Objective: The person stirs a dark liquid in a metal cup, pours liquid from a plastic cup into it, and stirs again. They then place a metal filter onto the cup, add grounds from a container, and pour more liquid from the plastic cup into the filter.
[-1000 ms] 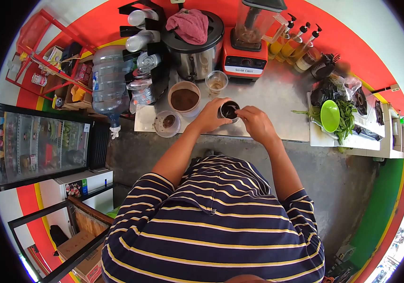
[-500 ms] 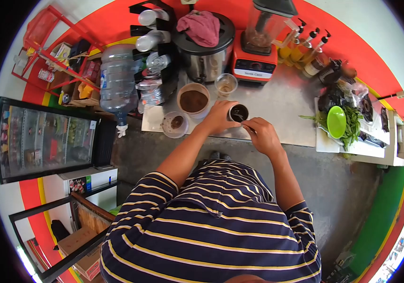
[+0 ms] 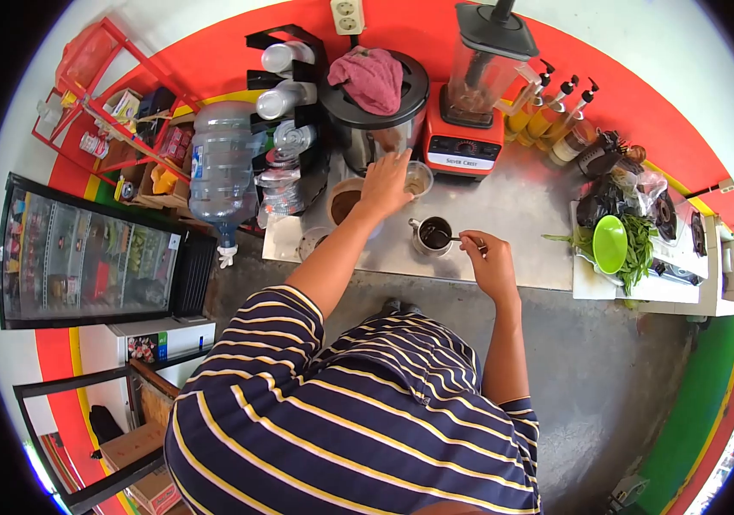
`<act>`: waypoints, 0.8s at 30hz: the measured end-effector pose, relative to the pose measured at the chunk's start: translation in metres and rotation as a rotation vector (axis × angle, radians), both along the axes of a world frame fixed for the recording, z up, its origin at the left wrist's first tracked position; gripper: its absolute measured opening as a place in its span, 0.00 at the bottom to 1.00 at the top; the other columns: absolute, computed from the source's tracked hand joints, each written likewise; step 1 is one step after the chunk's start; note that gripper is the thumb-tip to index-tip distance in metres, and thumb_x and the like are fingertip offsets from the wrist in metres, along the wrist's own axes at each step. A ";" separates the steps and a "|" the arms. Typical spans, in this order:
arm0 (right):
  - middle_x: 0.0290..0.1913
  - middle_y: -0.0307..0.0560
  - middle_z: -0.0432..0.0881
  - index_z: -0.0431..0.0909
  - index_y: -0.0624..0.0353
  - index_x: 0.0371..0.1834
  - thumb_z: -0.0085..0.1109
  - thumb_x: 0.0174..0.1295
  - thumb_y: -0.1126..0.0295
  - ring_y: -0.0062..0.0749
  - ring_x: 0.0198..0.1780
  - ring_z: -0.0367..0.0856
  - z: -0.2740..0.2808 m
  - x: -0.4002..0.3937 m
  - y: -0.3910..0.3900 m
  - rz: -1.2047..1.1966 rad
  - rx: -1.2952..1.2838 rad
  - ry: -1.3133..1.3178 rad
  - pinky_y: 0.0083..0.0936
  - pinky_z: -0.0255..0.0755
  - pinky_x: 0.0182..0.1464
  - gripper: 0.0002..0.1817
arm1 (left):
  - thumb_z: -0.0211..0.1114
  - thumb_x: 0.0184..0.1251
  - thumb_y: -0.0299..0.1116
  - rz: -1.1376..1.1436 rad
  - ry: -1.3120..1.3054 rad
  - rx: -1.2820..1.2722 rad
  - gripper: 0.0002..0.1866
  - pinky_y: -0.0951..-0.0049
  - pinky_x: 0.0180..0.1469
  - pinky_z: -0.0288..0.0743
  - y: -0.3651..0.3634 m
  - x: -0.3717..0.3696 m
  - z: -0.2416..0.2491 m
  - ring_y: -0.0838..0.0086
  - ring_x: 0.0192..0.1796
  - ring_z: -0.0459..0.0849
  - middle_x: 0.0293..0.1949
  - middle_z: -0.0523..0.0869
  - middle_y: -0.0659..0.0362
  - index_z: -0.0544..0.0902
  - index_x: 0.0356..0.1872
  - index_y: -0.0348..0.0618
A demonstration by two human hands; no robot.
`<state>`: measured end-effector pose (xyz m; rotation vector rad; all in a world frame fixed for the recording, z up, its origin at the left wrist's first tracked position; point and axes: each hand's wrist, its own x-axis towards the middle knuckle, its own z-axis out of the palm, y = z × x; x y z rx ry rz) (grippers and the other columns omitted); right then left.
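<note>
My right hand [image 3: 489, 259] pinches the handle of a spoon [image 3: 456, 239], whose bowl end is inside a small metal cup [image 3: 422, 246] with dark contents. The cup stands on the metal counter near its front edge, its handle pointing left. My left hand [image 3: 387, 184] is stretched out with extended fingers, just left of a clear plastic cup [image 3: 419, 178]; whether they touch is hard to tell. Partly hidden under the left hand and forearm is a tub [image 3: 343, 194] of brown powder. A smaller clear container [image 3: 309, 244] stands near the counter's front left, also partly covered.
Behind the hands stand a steel pot [image 3: 358, 142] with a pink cloth [image 3: 368, 79] on its black lid and a red blender [image 3: 465, 148]. Pump bottles [image 3: 547, 107] line the back right. A green bowl [image 3: 610, 244] and leafy greens [image 3: 639, 245] lie right; a water bottle [image 3: 223, 167] is left.
My left hand has let go of the metal cup and moved back and left, toward the clear plastic cup. The metal cup now rests on the counter; my right hand keeps the spoon in it.
</note>
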<state>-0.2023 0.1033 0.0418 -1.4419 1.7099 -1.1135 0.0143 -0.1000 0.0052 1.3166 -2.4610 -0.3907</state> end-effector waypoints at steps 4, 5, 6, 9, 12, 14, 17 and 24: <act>0.42 0.55 0.96 0.92 0.67 0.57 0.66 0.78 0.72 0.31 0.38 0.91 0.009 0.003 0.008 -0.059 0.001 -0.008 0.31 0.81 0.41 0.12 | 0.89 0.54 0.47 0.035 -0.151 0.110 0.60 0.41 0.79 0.63 -0.003 -0.018 0.001 0.55 0.78 0.77 0.75 0.79 0.49 0.65 0.87 0.44; 0.42 0.55 0.96 0.92 0.67 0.57 0.66 0.78 0.72 0.31 0.38 0.91 0.009 0.003 0.008 -0.072 0.001 -0.007 0.31 0.81 0.41 0.12 | 0.90 0.52 0.50 0.032 -0.196 0.092 0.62 0.37 0.79 0.60 -0.004 -0.021 0.000 0.56 0.79 0.77 0.75 0.79 0.49 0.65 0.87 0.44; 0.43 0.55 0.96 0.92 0.67 0.57 0.66 0.78 0.72 0.31 0.39 0.91 0.008 0.003 0.008 -0.059 -0.009 0.006 0.31 0.81 0.42 0.12 | 0.90 0.50 0.53 0.032 -0.239 0.076 0.64 0.34 0.80 0.57 -0.004 -0.024 -0.001 0.57 0.79 0.77 0.75 0.79 0.49 0.65 0.87 0.44; 0.43 0.55 0.96 0.92 0.67 0.57 0.66 0.78 0.71 0.32 0.40 0.92 0.008 0.002 0.008 -0.040 0.001 0.019 0.31 0.82 0.43 0.12 | 0.90 0.50 0.51 0.029 -0.244 0.057 0.62 0.32 0.80 0.55 -0.004 -0.028 -0.011 0.57 0.78 0.77 0.73 0.79 0.48 0.67 0.86 0.44; 0.43 0.54 0.96 0.92 0.67 0.57 0.66 0.79 0.71 0.33 0.41 0.92 0.007 0.001 0.003 -0.042 0.040 -0.014 0.31 0.82 0.43 0.12 | 0.89 0.51 0.49 0.047 -0.213 0.039 0.58 0.36 0.79 0.60 -0.006 -0.028 -0.011 0.54 0.77 0.78 0.70 0.79 0.47 0.70 0.84 0.44; 0.42 0.53 0.96 0.92 0.67 0.57 0.66 0.79 0.71 0.32 0.42 0.93 0.005 -0.001 0.002 -0.056 0.062 -0.042 0.30 0.82 0.44 0.13 | 0.88 0.51 0.48 0.043 -0.171 0.061 0.56 0.39 0.78 0.63 -0.002 -0.027 -0.004 0.52 0.76 0.78 0.69 0.79 0.46 0.72 0.83 0.44; 0.41 0.52 0.95 0.92 0.68 0.57 0.65 0.79 0.71 0.32 0.43 0.93 0.004 0.000 0.003 -0.075 0.076 -0.084 0.30 0.82 0.45 0.13 | 0.87 0.52 0.41 0.026 0.177 0.066 0.50 0.47 0.75 0.71 0.004 -0.020 0.003 0.50 0.72 0.80 0.66 0.79 0.46 0.75 0.79 0.42; 0.41 0.48 0.96 0.92 0.66 0.58 0.65 0.80 0.70 0.28 0.41 0.91 -0.010 0.002 0.001 -0.100 0.069 -0.201 0.28 0.83 0.47 0.13 | 0.89 0.55 0.28 -0.121 1.144 0.235 0.51 0.58 0.77 0.72 0.004 -0.023 0.012 0.63 0.72 0.80 0.70 0.79 0.47 0.68 0.79 0.41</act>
